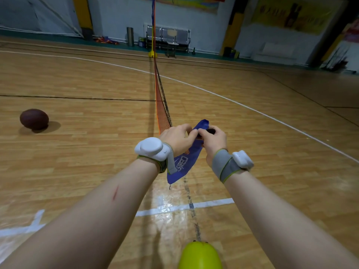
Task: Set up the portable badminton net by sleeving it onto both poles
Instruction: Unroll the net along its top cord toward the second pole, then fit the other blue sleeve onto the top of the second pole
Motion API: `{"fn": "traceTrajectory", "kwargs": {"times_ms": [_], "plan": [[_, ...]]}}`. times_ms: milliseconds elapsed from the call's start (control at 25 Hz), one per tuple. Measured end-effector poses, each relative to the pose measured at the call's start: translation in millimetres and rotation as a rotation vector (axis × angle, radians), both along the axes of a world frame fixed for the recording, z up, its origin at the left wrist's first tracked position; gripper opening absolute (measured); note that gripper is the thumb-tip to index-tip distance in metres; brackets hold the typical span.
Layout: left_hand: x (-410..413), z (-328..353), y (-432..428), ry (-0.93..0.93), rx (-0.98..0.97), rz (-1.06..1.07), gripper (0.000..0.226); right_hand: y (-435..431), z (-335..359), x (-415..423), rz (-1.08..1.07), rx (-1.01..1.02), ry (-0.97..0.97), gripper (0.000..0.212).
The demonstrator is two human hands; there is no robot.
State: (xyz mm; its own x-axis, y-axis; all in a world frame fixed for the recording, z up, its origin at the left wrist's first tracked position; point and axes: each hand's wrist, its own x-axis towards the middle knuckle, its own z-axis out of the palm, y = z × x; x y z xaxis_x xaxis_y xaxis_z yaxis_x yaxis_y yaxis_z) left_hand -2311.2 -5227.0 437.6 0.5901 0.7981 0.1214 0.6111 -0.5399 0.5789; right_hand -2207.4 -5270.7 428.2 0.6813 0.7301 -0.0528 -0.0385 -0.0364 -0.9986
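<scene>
Net (163, 105): orange mesh, slack, running from the far pole (153, 26) across the court floor (97, 152) to the hands.
Sleeve (186, 160): blue fabric end, limp, light; likely bunches easily.
Near pole (210, 131): dark tip, rigid.
Left hand (178, 138): pinched on the sleeve mouth.
Right hand (214, 140): closed around the pole tip.
Hold point: judged best at the sleeve's open hem.
Base (200, 255): yellow-green, at the bottom edge of view.

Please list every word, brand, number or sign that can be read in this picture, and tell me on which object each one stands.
"SPEED" (it seems; the middle letters are creased): white letters on the blue sleeve of the net, held by the left hand and the right hand.
Yellow banner on the far wall: dark marks, too blurred to read.
Nothing else readable.
</scene>
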Motion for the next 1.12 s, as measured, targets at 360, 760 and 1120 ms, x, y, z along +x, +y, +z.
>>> {"fn": "traceTrajectory", "kwargs": {"times_ms": [360, 760, 1120], "plan": [[-20.6, 46.3, -29.8, 0.018, 0.201, 0.048, 0.028, -51.4, 58.6, -21.9, 0.042, 0.116, 0.170, 0.027], [-37.1, 90.8, -63.2, -0.031, 0.270, 0.072, 0.029, -84.6, 103.5, -43.3, 0.119, 0.097, -0.006, 0.026], [-54.8, 154.0, -92.7, -0.140, 0.333, 0.119, 0.025, -123.8, 164.5, -56.2, 0.085, 0.139, -0.191, 0.024]]}}
